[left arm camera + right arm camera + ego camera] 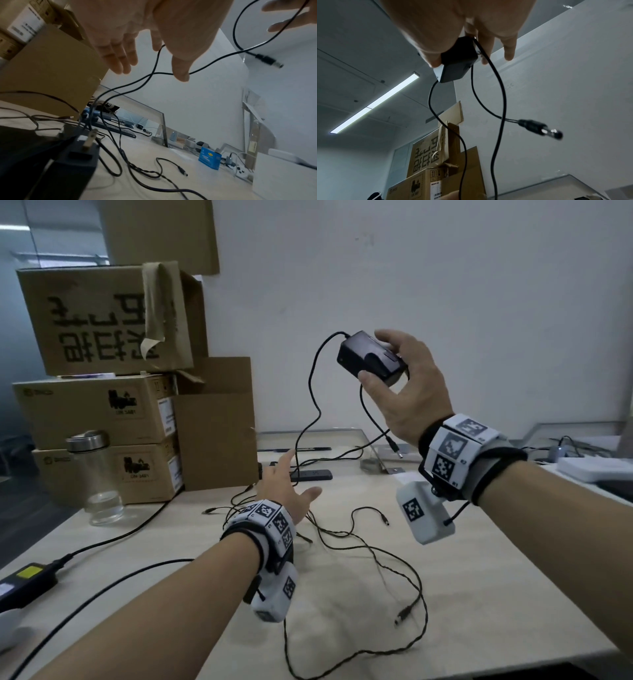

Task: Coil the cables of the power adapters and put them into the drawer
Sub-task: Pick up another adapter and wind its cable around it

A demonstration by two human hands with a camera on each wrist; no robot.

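My right hand (387, 364) holds a black power adapter (363, 354) raised high above the table, thumb under it and fingers over it. The adapter's thin black cable (310, 392) hangs down in a long loop, and its barrel plug (397, 451) dangles near my right wrist. In the right wrist view the adapter (457, 65) and plug (539, 128) show the same. My left hand (291, 484) is open and stretched toward the hanging cable; in its wrist view the cable (154, 65) runs between the fingers (118, 56) and the thumb. Another black adapter (73, 162) lies beneath my left wrist.
Several thin cables (376, 559) lie tangled on the pale table (479, 559). A bigger black power brick (27, 580) sits at the left edge. Stacked cardboard boxes (102, 405) and a glass bottle (99, 477) stand back left, a glass partition (325, 436) behind, a white box (596, 467) right.
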